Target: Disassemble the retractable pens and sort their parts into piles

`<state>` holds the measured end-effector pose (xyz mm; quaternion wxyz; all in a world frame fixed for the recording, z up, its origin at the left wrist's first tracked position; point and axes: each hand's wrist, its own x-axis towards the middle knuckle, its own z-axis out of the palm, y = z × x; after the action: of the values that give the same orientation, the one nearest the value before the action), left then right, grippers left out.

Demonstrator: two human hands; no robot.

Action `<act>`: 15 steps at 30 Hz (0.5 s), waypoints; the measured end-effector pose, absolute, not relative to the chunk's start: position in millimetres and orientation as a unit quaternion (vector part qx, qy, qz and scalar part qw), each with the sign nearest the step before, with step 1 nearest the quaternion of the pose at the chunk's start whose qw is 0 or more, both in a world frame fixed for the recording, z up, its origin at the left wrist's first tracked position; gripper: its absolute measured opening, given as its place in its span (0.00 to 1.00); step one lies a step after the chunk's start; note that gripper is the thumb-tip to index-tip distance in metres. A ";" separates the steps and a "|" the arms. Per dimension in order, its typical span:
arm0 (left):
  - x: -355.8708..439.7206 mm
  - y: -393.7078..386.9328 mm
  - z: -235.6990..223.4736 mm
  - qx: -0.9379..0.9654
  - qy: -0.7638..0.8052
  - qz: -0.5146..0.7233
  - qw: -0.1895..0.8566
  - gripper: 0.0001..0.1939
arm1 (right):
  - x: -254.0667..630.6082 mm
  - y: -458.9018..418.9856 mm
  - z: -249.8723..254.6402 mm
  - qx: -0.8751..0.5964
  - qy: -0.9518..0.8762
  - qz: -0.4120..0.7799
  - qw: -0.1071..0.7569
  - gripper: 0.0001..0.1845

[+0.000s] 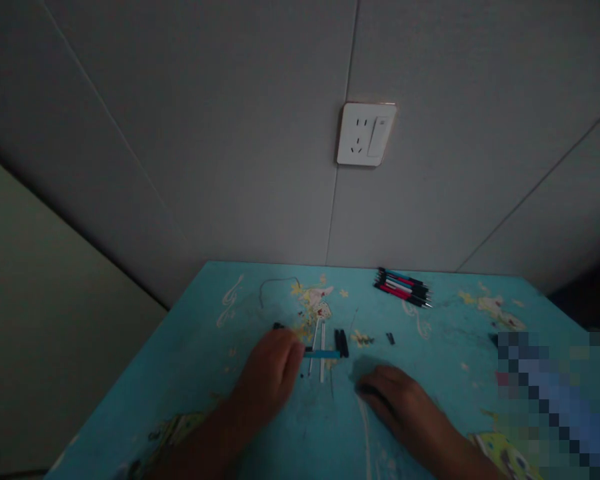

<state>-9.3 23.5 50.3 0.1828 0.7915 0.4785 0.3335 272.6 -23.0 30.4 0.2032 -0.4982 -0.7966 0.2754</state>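
Observation:
My left hand (273, 373) rests on the blue cartoon-print table (220, 373), fingers curled around the end of a blue pen barrel (323, 354) that sticks out to the right. Two white refill tubes (319, 347) lie under and across that barrel, with short black pen parts (341, 343) just right of it. My right hand (397, 400) lies knuckles up on the table, fingers bent down over something dark that I cannot make out. A small black piece (390, 338) lies beyond it.
A bundle of red, black and blue pens (403, 287) lies at the table's far right. A white wall socket with a switch (365, 133) is on the grey wall behind. A blurred patch (555, 400) covers the right corner.

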 end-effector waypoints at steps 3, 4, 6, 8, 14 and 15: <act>-16.4 5.1 39.8 0.802 0.463 0.328 0.187 0.10 | 271.5 -23.5 32.7 -0.512 -0.790 0.274 0.196 0.10; -16.7 1.6 36.9 0.805 0.462 0.321 0.186 0.07 | 271.4 -23.7 33.2 -0.516 -0.788 0.275 0.194 0.10; -15.1 -1.7 32.5 0.815 0.461 0.307 0.171 0.06 | 271.1 -24.1 33.5 -0.519 -0.787 0.274 0.189 0.09; -12.5 -1.8 28.8 0.822 0.458 0.304 0.148 0.08 | 270.3 -24.7 32.9 -0.521 -0.788 0.269 0.188 0.09; -12.4 4.4 12.3 0.817 0.467 0.301 0.151 0.09 | 271.5 -23.9 32.3 -0.526 -0.775 0.277 0.216 0.09; -13.0 6.1 8.7 0.818 0.469 0.299 0.150 0.09 | 274.8 -21.7 32.7 -0.533 -0.765 0.274 0.235 0.09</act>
<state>-13.0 6.1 8.7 0.1497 0.8178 0.4687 0.2986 274.8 -21.7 32.7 0.2354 -0.5331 -0.7651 0.2739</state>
